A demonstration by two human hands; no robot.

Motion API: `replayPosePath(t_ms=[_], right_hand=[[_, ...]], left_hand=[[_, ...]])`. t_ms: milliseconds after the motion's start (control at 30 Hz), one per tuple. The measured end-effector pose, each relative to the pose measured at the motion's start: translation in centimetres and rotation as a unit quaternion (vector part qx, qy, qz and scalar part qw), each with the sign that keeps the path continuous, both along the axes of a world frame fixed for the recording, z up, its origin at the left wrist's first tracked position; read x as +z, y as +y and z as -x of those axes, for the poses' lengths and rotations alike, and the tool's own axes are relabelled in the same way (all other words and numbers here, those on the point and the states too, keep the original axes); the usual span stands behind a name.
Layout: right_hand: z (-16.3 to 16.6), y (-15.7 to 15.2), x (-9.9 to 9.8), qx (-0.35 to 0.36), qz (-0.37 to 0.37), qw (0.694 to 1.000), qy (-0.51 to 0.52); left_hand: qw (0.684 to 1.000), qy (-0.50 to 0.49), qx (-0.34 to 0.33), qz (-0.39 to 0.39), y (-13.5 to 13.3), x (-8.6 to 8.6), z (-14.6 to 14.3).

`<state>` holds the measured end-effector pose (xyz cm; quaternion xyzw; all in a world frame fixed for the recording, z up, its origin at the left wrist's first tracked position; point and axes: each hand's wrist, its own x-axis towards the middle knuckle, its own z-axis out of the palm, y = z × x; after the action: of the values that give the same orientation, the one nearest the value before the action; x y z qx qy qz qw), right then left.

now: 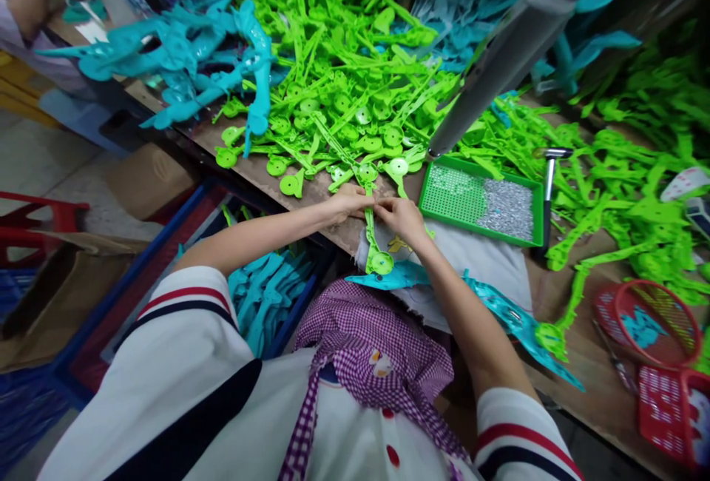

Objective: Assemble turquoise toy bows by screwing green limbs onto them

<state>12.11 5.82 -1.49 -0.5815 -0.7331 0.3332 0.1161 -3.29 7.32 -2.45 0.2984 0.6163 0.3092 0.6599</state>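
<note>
Both hands meet in front of me over the table edge on one long bright-green plastic part (370, 233), which has a round disc at its near end. My left hand (350, 203) grips it from the left with the fingers closed. From the right, my right hand (400, 216) pinches it near the middle; what lies between the fingertips is too small to make out. Below the hands a turquoise plastic part (499, 303) lies along the table edge, partly on a white cloth (488, 259) and partly under my right forearm.
A big heap of green parts (344, 96) covers the table behind. Right of my hands are a green tray (482, 200) of small metal pieces, a hammer (548, 192) and red baskets (657, 322). A grey rod-shaped tool (499, 66) hangs above. Turquoise parts (271, 288) fill a crate at left.
</note>
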Motion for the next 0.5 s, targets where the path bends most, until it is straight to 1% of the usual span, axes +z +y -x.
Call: replayPosePath(t_ms=[100,167,233,300,400,500], right_hand=[[0.0,-1.0,1.3,-0.007,-0.053,0.995,-0.087],[0.4,-1.8,1.6,-0.015,-0.065,0.994,-0.086],[1.1,-2.6,1.5,-0.01,-0.077,0.995,-0.067],[1.9,-3.4,1.2,0.012,-0.092,0.993,-0.069],[2.7,-4.2,0.7,0.048,-0.122,0.986,-0.107],[2.8,-4.5,0.2,0.076,-0.151,0.975,-0.145]], left_hand=[[1.0,-0.007,-0.002,0.004,0.0,0.1,0.1],[1.0,-0.008,-0.01,0.014,0.1,0.0,0.3],[0.999,-0.019,-0.026,0.029,0.4,-0.1,0.7],[0.998,-0.036,-0.042,0.043,0.6,-0.2,1.1],[0.995,-0.06,-0.053,0.054,0.8,-0.1,1.6],[0.992,-0.089,-0.059,0.063,0.9,-0.1,1.9]])
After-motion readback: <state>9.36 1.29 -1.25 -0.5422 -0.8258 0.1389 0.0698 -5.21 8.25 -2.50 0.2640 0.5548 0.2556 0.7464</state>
